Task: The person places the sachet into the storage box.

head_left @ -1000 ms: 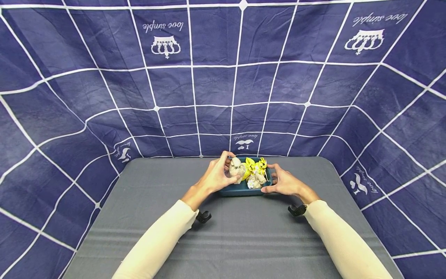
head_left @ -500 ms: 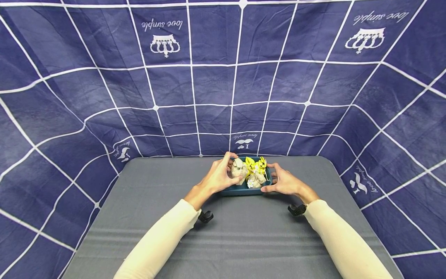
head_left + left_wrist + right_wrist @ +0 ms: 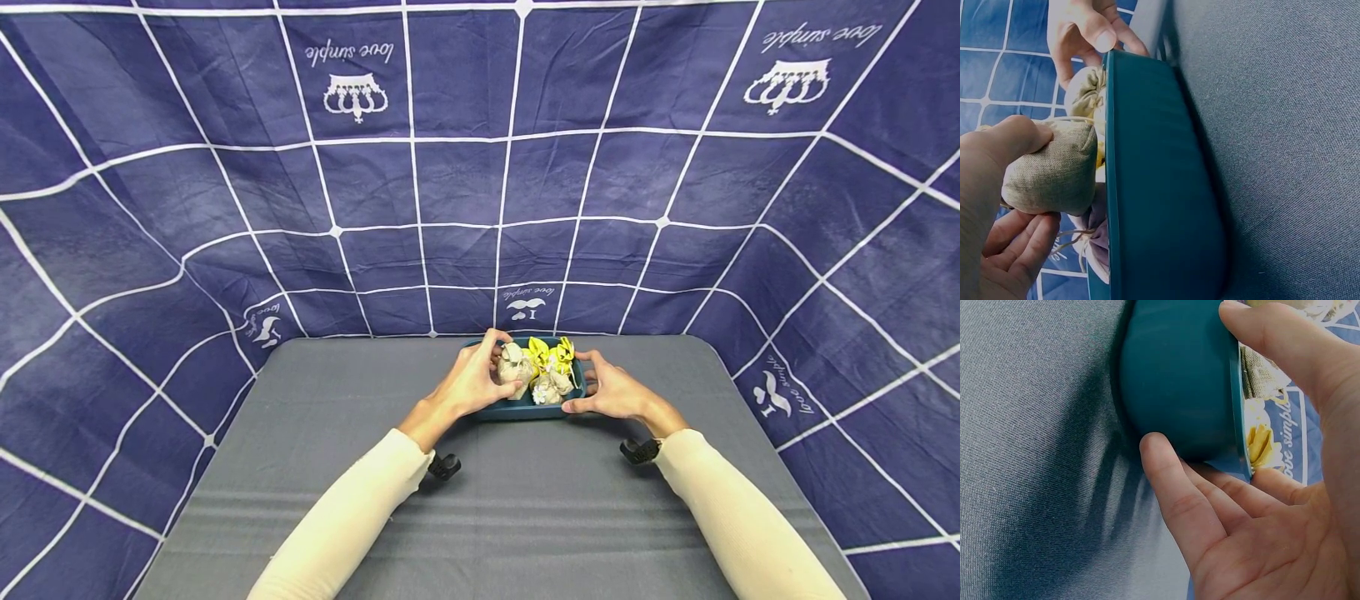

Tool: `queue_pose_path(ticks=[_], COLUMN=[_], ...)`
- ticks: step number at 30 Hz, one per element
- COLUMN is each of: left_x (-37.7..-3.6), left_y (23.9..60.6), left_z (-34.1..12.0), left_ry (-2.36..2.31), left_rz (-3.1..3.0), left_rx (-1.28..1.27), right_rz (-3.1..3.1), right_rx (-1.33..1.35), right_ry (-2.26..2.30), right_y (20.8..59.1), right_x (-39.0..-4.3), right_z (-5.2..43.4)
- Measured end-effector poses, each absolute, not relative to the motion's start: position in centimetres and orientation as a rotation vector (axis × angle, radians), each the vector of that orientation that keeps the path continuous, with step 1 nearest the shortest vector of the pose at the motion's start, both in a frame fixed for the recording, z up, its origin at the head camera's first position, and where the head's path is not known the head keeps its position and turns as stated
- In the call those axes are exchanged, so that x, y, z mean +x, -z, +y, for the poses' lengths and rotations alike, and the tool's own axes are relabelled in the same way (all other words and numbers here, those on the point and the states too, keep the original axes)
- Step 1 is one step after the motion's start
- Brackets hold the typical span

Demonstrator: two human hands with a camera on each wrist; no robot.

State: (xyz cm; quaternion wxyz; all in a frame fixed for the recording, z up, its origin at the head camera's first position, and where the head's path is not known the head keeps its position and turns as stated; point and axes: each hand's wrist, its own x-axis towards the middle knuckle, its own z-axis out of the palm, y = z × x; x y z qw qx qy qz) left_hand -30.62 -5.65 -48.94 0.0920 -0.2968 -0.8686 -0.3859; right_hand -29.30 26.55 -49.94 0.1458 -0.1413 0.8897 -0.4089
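Note:
My left hand (image 3: 468, 385) grips a beige cloth drawstring pouch (image 3: 1054, 165) between thumb and fingers, at the left part of a dark teal plastic bin (image 3: 1154, 162). In the left wrist view the pouch stands above the bin's rim. My right hand (image 3: 613, 394) holds the bin's right end, its thumb on the rim and fingers against the outer wall (image 3: 1179, 381). Inside the bin are yellow pouches (image 3: 537, 353), another beige pouch (image 3: 551, 388) with small white flowers, and a purple pouch (image 3: 1097, 234) below the held one.
The bin stands on a grey cloth-covered table (image 3: 525, 517), near its far edge. A blue curtain (image 3: 465, 183) with white grid lines rises behind and along both sides. Black straps (image 3: 639, 452) hang at both wrists.
My left hand has shifted slightly right with the beige pouch, mostly in the first half second. My right hand and the bin keep their places.

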Motion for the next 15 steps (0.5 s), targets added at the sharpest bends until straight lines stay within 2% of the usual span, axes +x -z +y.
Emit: queue_pose_path(ticks=[15], left_x=[-29.97], left_y=[49.35], left_z=[-6.04], left_ry=[0.868], left_rz=[-2.768], left_rx=[-0.934], right_rz=[2.548], right_rx=[-0.398], right_ry=[1.193], right_y=[50.15], right_x=[-29.36], right_z=[26.5])
